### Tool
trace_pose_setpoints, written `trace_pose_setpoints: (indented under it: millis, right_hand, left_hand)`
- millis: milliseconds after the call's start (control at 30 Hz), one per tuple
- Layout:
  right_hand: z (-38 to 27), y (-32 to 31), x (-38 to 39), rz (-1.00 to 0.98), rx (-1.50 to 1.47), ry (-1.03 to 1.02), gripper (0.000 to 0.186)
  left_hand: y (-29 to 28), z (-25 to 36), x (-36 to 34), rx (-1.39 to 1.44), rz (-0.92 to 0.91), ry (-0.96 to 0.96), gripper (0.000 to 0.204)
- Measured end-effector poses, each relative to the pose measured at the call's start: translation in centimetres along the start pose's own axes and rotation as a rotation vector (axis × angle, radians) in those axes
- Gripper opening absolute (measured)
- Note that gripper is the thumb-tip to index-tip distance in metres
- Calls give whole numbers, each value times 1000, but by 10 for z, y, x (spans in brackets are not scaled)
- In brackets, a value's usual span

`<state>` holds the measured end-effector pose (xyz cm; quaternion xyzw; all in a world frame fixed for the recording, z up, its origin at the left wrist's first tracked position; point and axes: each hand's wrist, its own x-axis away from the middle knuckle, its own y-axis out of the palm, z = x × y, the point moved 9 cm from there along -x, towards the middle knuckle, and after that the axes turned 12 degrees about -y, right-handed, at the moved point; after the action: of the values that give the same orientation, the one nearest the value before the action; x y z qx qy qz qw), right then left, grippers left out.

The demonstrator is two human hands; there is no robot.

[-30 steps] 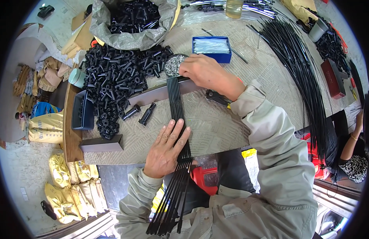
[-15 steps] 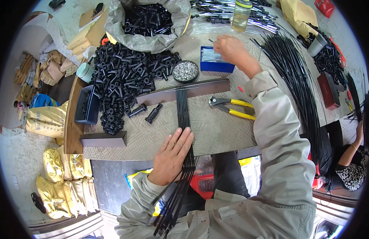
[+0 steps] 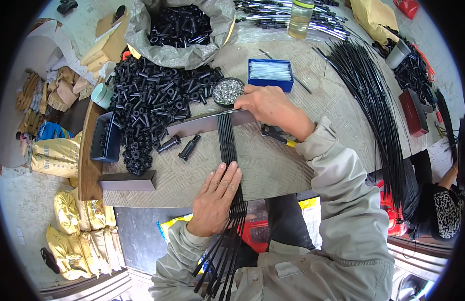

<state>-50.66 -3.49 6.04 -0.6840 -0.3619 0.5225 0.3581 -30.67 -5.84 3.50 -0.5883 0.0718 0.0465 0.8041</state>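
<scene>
My left hand (image 3: 216, 198) lies flat with fingers stretched out over a row of thin black cables (image 3: 226, 140). The cables run from the table edge up to a long brown metal bar (image 3: 192, 124), and their loose ends hang over my lap. At the bar, by the cables' upper ends, my right hand (image 3: 272, 108) is closed in a pinch; what it may hold is hidden. Just beyond its fingertips stands a round dark dish of small silvery metal pieces (image 3: 227, 92). Yellow-handled pliers (image 3: 275, 132) lie partly under my right wrist.
Farther back is a blue box of thin white rods (image 3: 270, 70). Black plastic fittings (image 3: 147, 95) pile up at left below an open sack (image 3: 179, 55). A long black cable bundle (image 3: 365, 95) lies at right. A lidded jar (image 3: 300, 20) stands behind. Another person's arm (image 3: 449, 176) shows at far right.
My right hand has come from the blue box toward me and left, down to the bar beside the dish. My left hand has stayed flat on the cables.
</scene>
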Motion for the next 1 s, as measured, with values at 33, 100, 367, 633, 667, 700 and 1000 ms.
trace_pose_setpoints:
  millis: [33, 100, 367, 633, 667, 700, 1000]
  right_hand:
    - [4, -2, 1, -13, 26, 31, 13]
    - [9, -3, 4, -29, 54, 68, 14]
    - [12, -2, 6, -49, 79, 85, 16]
    - [6, -3, 3, -35, 91, 52, 15]
    - [7, -2, 4, -49, 99, 61, 15]
    - [10, -3, 5, -45, 79, 85, 14]
    - [10, -5, 4, 7, 68, 59, 12]
  left_hand:
    - [0, 0, 0, -2, -1, 0, 87]
    - [2, 0, 0, -5, -13, 5, 91]
    - [8, -1, 0, 8, -61, 12, 99]
    - [10, 0, -1, -15, -75, 11, 101]
    - [9, -1, -1, -5, -72, 9, 101]
    - [10, 0, -1, -13, -75, 12, 101]
    - [11, -1, -1, -15, -79, 11, 100]
